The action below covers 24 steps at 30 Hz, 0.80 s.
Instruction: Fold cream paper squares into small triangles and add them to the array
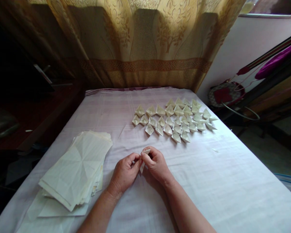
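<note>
Between my two hands, above the cloth at the near middle, is a small piece of folded paper (142, 167). My left hand (126, 170) pinches it from the left with thumb and fingers together. From the right, my right hand (156, 163) closes on it too, and a pale corner sticks up over the thumb. Fingers cover most of the fold, so its full shape cannot be made out. Beyond my hands stand several folded paper boats (169, 130) in uneven rows. A stack of creased paper sheets (80, 165) lies left of my left hand.
A pale checked cloth (208, 191) covers the table. Behind its far edge hangs a gold patterned curtain (135, 42). A handbag (226, 94) is beyond the right edge, and a dark red surface (26, 123) lies to the left. A paper scrap (215, 150) rests at right.
</note>
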Motion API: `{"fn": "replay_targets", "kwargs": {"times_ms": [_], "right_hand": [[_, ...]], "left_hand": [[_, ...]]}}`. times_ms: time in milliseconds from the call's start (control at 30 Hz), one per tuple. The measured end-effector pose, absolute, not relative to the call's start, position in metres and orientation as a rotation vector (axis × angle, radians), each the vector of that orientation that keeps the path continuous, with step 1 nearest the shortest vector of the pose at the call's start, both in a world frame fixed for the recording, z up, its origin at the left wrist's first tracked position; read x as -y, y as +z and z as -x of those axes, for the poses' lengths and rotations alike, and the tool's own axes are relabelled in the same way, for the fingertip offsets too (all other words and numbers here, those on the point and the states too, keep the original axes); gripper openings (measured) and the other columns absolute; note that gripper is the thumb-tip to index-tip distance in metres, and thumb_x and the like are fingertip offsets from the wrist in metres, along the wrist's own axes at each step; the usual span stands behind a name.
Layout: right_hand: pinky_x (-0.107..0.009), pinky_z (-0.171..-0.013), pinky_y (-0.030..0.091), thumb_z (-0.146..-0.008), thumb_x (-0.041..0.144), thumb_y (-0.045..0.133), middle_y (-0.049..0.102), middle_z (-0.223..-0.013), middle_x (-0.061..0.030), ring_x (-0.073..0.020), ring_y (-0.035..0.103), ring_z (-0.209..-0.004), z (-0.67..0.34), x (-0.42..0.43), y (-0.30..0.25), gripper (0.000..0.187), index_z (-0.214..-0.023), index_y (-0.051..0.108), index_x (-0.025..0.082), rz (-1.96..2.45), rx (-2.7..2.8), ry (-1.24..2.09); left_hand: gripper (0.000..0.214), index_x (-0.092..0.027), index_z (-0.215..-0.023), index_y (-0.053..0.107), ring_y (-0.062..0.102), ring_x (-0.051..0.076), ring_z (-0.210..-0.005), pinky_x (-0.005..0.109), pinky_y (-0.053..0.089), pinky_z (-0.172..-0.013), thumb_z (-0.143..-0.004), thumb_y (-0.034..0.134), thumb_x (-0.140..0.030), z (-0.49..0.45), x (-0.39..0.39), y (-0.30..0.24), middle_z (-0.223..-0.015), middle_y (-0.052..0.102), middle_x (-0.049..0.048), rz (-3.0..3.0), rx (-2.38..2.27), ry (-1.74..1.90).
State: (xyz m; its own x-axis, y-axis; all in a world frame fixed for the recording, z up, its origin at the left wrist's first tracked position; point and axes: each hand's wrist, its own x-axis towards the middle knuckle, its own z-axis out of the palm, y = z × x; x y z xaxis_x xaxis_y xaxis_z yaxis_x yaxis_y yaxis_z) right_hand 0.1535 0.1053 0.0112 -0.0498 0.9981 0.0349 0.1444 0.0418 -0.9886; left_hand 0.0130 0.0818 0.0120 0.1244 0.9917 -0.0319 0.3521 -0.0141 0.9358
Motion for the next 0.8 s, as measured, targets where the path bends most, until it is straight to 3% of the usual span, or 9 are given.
{"fn": "replay_targets", "kwargs": {"times_ms": [167,433,667,800], "right_hand": [[-0.020,-0.052,0.041,-0.075,0.035,0.060,0.058,-0.059,0.0020,-0.0115,0.051,-0.057,-0.1585,-0.1066,0.0140,0.018,-0.069,0.064,0.018,1.203,1.393,1.280],[-0.022,-0.050,0.038,-0.067,0.042,0.069,0.059,-0.055,0.0016,-0.0110,0.050,-0.052,-0.1592,-0.1098,0.0120,0.026,-0.067,0.067,0.016,1.272,1.155,1.374],[-0.020,-0.045,0.032,-0.061,0.045,0.074,0.055,-0.050,0.0038,-0.0081,0.043,-0.047,-0.1574,-0.1097,0.0191,0.029,-0.062,0.066,0.016,1.229,1.021,1.537],[-0.020,-0.045,0.030,-0.060,0.047,0.075,0.052,-0.049,0.0048,-0.0073,0.040,-0.046,-0.1593,-0.1108,0.0184,0.033,-0.063,0.066,0.016,1.234,0.968,1.539]], "left_hand": [[0.025,-0.020,-0.073,0.066,0.056,0.013,-0.061,0.019,0.042,-0.058,-0.086,0.055,-0.038,-0.0132,-0.0821,0.0106,-0.066,0.063,-0.0013,-1.545,-1.406,0.941],[0.019,-0.019,-0.079,0.068,0.053,0.012,-0.056,0.019,0.039,-0.051,-0.082,0.060,-0.036,-0.0118,-0.0810,0.0145,-0.063,0.062,-0.0025,-1.438,-1.331,0.882],[0.023,-0.019,-0.084,0.071,0.056,0.015,-0.070,0.021,0.045,-0.063,-0.082,0.061,-0.039,-0.0084,-0.0835,0.0137,-0.075,0.066,0.0007,-1.378,-1.268,0.872],[0.027,-0.017,-0.081,0.068,0.049,0.011,-0.062,0.019,0.040,-0.057,-0.083,0.062,-0.043,-0.0076,-0.0836,0.0143,-0.069,0.059,-0.0020,-1.349,-1.278,0.854]]}}
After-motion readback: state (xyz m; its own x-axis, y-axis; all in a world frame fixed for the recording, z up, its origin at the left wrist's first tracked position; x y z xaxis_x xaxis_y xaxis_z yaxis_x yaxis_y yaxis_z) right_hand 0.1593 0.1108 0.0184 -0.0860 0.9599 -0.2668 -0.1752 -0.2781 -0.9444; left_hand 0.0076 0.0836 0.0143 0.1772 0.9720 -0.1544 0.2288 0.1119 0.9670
